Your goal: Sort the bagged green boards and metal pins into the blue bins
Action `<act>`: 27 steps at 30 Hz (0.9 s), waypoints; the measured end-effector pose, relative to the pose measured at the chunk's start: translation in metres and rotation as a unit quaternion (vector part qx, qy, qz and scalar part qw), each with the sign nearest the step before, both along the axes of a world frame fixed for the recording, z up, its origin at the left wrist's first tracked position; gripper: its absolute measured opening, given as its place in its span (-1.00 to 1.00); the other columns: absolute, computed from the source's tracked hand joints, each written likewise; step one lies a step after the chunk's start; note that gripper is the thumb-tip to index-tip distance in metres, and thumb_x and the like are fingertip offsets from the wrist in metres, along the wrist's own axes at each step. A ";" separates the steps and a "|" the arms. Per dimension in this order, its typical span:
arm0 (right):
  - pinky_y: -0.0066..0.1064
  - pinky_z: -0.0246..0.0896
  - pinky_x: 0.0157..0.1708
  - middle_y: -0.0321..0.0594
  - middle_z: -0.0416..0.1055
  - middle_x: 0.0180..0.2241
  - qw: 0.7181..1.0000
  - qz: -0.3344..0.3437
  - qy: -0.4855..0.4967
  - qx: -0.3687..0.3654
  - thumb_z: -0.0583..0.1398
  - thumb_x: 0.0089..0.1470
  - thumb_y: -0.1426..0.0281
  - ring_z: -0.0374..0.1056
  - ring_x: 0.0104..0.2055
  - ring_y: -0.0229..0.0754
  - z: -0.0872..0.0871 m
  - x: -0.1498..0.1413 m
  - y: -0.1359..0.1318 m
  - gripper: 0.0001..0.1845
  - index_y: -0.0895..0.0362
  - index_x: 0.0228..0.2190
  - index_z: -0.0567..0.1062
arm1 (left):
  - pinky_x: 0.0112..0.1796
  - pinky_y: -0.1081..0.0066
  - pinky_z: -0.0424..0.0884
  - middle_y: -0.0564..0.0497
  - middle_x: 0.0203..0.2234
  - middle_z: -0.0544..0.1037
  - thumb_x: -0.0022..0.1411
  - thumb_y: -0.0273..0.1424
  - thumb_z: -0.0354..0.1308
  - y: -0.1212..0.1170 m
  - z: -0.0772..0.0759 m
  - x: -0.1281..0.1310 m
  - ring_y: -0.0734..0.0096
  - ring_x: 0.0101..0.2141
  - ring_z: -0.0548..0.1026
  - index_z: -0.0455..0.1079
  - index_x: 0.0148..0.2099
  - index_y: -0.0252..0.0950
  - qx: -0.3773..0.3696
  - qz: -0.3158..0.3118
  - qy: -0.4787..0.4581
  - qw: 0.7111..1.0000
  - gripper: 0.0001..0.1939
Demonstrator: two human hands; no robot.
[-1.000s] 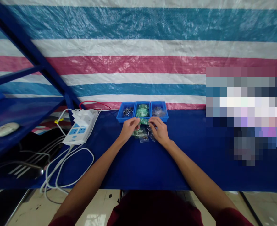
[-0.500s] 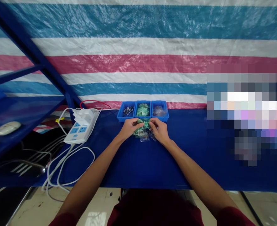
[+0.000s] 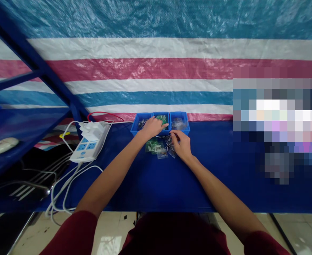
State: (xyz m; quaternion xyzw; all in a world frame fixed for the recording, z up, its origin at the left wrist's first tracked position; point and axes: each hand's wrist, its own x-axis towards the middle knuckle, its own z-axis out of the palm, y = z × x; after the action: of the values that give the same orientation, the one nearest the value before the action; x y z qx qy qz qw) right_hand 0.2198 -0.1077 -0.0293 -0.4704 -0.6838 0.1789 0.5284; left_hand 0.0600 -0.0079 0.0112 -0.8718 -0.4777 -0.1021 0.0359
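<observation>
My left hand [image 3: 154, 126] reaches over the middle blue bin [image 3: 167, 131], a finger stretched out to the right and its other fingertips partly hidden. Green packets [image 3: 161, 118] show in that bin. Just in front of the bins, my right hand [image 3: 181, 143] is closed, thumb and fingertips together; what they hold, if anything, is too small to make out. Between the hands and me lie a green-tinted packet [image 3: 153, 146], a small clear bag of metal pieces [image 3: 162, 153] and some loose-looking dark metal parts [image 3: 169, 143] beside the right fingertips.
The left blue bin [image 3: 135, 129] holds metal screw-like pieces; the right blue bin [image 3: 187, 128] holds clear bags. To the left sit a white power strip [image 3: 88, 147] and looped white cables [image 3: 65, 187]. A striped tarp [image 3: 150, 69] hangs behind the table. A pixelated patch covers the right side.
My left hand has left the green packet in front of the bins and moved up over the middle bin. My right hand stays near the metal parts. The view has shifted slightly.
</observation>
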 end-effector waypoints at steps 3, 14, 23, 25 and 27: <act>-0.38 0.30 -0.32 -0.17 0.49 -0.35 1.000 -0.005 -0.010 0.001 0.00 0.21 0.31 0.39 -0.40 -0.21 0.000 0.000 0.001 -0.71 0.13 -0.26 0.49 | 0.09 -0.03 0.10 -0.17 -0.28 0.57 0.35 -0.33 -0.09 0.000 -0.009 -0.006 0.11 -0.14 0.50 0.46 -0.15 -0.31 -0.009 -0.066 0.006 0.998 -0.69; -0.42 0.14 -0.44 -0.23 0.44 -0.46 0.976 -0.083 -0.196 -0.050 0.12 0.02 0.47 0.33 -0.44 -0.20 -0.002 0.010 0.010 -0.84 0.09 -0.45 0.51 | 0.01 0.17 0.21 -0.14 -0.09 0.52 0.34 -0.36 -0.09 -0.049 0.013 -0.014 0.16 -0.05 0.43 0.44 -0.02 -0.29 0.068 -0.033 -0.179 0.981 -0.68; -0.44 0.01 -0.47 -0.25 0.44 -0.42 0.940 -0.010 -0.306 -0.147 0.16 -0.11 0.55 0.31 -0.40 -0.21 0.009 0.008 0.006 -0.80 0.08 -0.41 0.52 | -0.33 0.43 0.29 0.00 -0.44 0.50 0.24 -0.26 0.06 -0.081 -0.019 -0.026 0.36 -0.38 0.44 0.44 -0.34 -0.26 -0.060 -0.104 -0.165 0.979 -0.78; -0.45 0.01 -0.45 -0.25 0.44 -0.38 0.929 0.011 -0.333 -0.158 0.15 -0.08 0.53 0.31 -0.38 -0.23 0.011 0.010 0.006 -0.80 0.08 -0.38 0.52 | -0.30 0.43 0.30 0.00 -0.42 0.51 0.26 -0.22 0.03 -0.082 -0.024 -0.028 0.36 -0.35 0.45 0.43 -0.33 -0.26 -0.069 -0.101 -0.145 0.982 -0.73; -0.45 0.01 -0.43 -0.24 0.43 -0.33 0.921 0.025 -0.354 -0.163 0.15 -0.03 0.48 0.31 -0.35 -0.23 0.013 0.011 0.006 -0.83 0.08 -0.35 0.51 | -0.30 0.44 0.30 0.02 -0.41 0.52 0.27 -0.16 0.01 -0.084 -0.025 -0.030 0.36 -0.35 0.46 0.43 -0.30 -0.26 -0.080 -0.103 -0.126 0.983 -0.69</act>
State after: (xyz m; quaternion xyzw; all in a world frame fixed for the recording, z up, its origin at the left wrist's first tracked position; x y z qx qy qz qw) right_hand 0.2313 -0.1016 -0.0167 -0.5653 -0.7992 0.1230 0.1632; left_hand 0.0304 -0.0919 -0.0135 -0.8968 -0.3924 -0.1756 -0.1048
